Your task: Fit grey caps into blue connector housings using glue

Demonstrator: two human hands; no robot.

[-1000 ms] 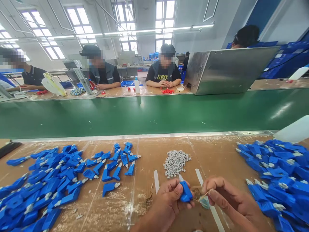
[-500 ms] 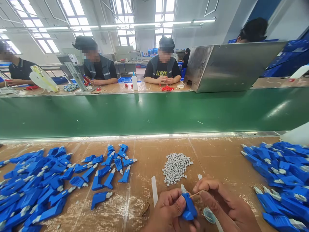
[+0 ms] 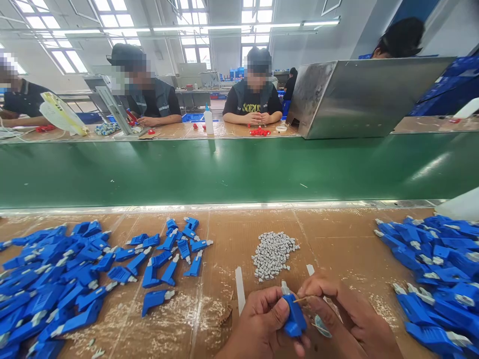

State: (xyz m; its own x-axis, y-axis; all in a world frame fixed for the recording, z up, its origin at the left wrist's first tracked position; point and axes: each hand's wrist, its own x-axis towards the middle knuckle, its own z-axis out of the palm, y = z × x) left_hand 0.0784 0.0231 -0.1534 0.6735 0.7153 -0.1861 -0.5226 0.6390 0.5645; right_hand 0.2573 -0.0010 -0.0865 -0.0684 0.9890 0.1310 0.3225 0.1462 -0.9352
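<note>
My left hand (image 3: 262,316) is closed around a blue plastic part (image 3: 295,316) with a pale grey tip pointing up and away. My right hand (image 3: 342,309) pinches a thin wooden stick (image 3: 301,299). The stick's point meets the blue part just below the grey tip, though I cannot make out whether it goes in. Under the right hand lies a small, clear bluish round piece (image 3: 322,326), partly covered by the fingers. Just beyond both hands is a heap of small grey pieces (image 3: 275,254).
Many similar blue parts lie in a pile on the left (image 3: 48,279) and another on the right (image 3: 441,269). White strips (image 3: 240,289) lie on the brown board. Beyond runs a green conveyor belt (image 3: 224,169), with co-workers (image 3: 254,94) seated across it beside a metal hood (image 3: 359,99).
The view has tilted slightly, so the table appears a little higher. My hands keep almost the same hold, with the stick still against the blue part.
</note>
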